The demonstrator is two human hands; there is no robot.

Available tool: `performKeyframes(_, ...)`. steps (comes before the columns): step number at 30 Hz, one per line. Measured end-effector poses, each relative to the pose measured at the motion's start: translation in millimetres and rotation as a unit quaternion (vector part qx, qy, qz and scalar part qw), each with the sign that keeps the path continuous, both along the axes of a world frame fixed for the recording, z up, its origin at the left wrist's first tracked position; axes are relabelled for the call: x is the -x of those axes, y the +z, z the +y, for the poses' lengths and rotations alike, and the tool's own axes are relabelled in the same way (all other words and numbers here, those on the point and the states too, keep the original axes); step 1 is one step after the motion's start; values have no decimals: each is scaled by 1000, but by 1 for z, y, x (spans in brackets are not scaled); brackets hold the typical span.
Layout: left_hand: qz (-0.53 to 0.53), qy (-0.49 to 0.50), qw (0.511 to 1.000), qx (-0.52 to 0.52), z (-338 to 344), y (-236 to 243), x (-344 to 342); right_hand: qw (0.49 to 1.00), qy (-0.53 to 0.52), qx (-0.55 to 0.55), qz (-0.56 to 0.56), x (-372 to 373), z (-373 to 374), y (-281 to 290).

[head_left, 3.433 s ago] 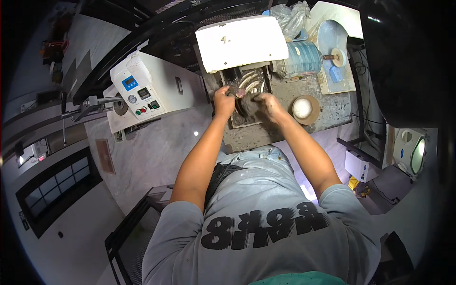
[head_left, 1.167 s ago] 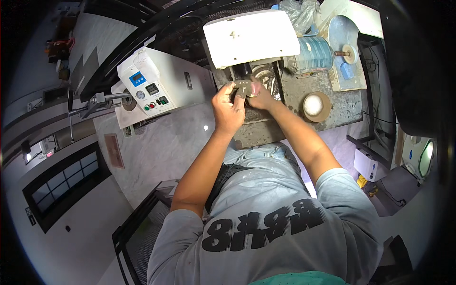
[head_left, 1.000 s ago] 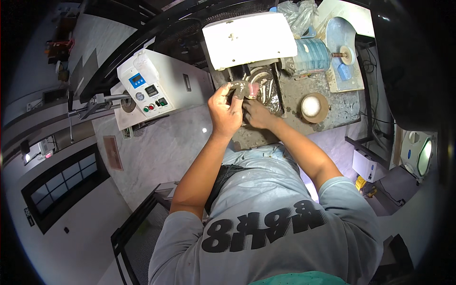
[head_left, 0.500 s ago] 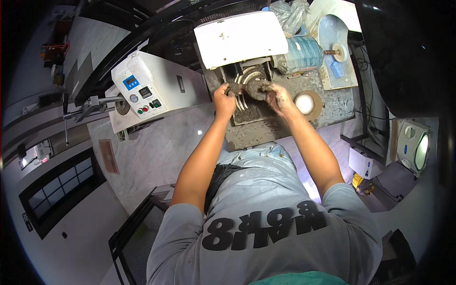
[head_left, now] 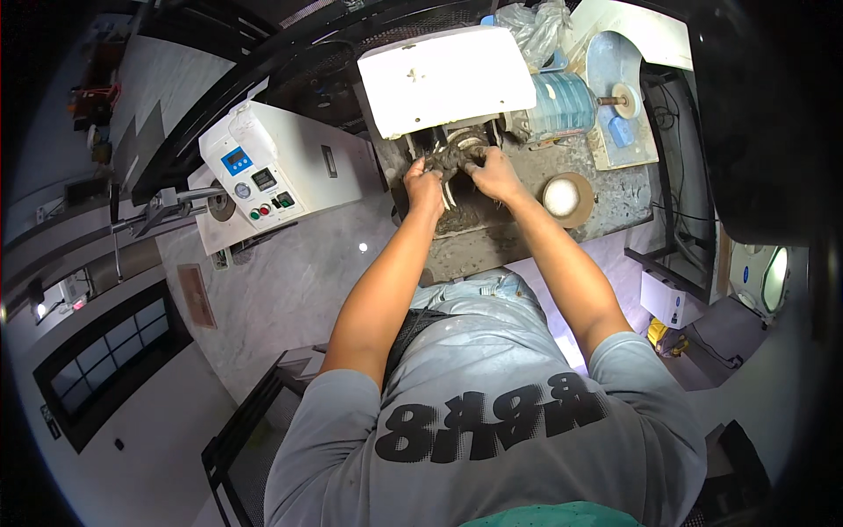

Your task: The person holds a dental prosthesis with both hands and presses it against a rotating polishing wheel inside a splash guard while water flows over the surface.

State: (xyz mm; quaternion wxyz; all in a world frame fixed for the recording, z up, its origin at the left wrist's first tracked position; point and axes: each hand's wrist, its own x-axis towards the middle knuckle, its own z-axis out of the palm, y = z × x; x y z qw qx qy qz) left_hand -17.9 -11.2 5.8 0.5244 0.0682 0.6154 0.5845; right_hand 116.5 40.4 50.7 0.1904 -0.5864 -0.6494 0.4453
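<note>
My left hand (head_left: 424, 187) is closed with thumb and fingertips pinched on a dark, mud-coated piece (head_left: 450, 161). From the other side my right hand (head_left: 494, 176) grips the same piece, its fingers curled. The wet grey coating hides the piece's true shape. Both hands are inside the mouth of a muddy trough (head_left: 465, 217), below a white hood (head_left: 443, 79). Just behind the fingers, a pale round wheel (head_left: 468, 139) shows in part under the hood, smeared with the same mud.
To the right sit a round brown bowl (head_left: 583, 207) with white contents, a blue-tinted water bottle (head_left: 562, 107) on its side, and a shaft with a pale buffing wheel (head_left: 626, 100). A white machine with a control panel (head_left: 262, 182) stands at the left. Clear plastic bags (head_left: 534, 31) lie behind.
My right hand has moved left, closer to my left hand, and its fingers have turned inward over the muddy piece. The whole view has shifted slightly.
</note>
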Motion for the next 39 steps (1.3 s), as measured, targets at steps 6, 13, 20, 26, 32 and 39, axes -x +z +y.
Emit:
performKeyframes(6,-63,134,987,63,34,-1,-7,999,-22,-23,-11,13,28,-29)
performKeyframes(13,-119,93,982,114,29,-8,-6,995,-87,1,48,13,6,-9)
performKeyframes(20,-176,93,973,119,31,0,4,992,-99,-46,54,22,4,0)
performKeyframes(26,-154,116,965,178,37,1,6,992,-119,-23,31,29,6,5)
performKeyframes(32,-148,137,961,191,48,7,6,979,-159,25,128,26,11,-3)
performKeyframes(39,-136,109,973,152,38,-3,3,980,-172,74,62,24,9,-17)
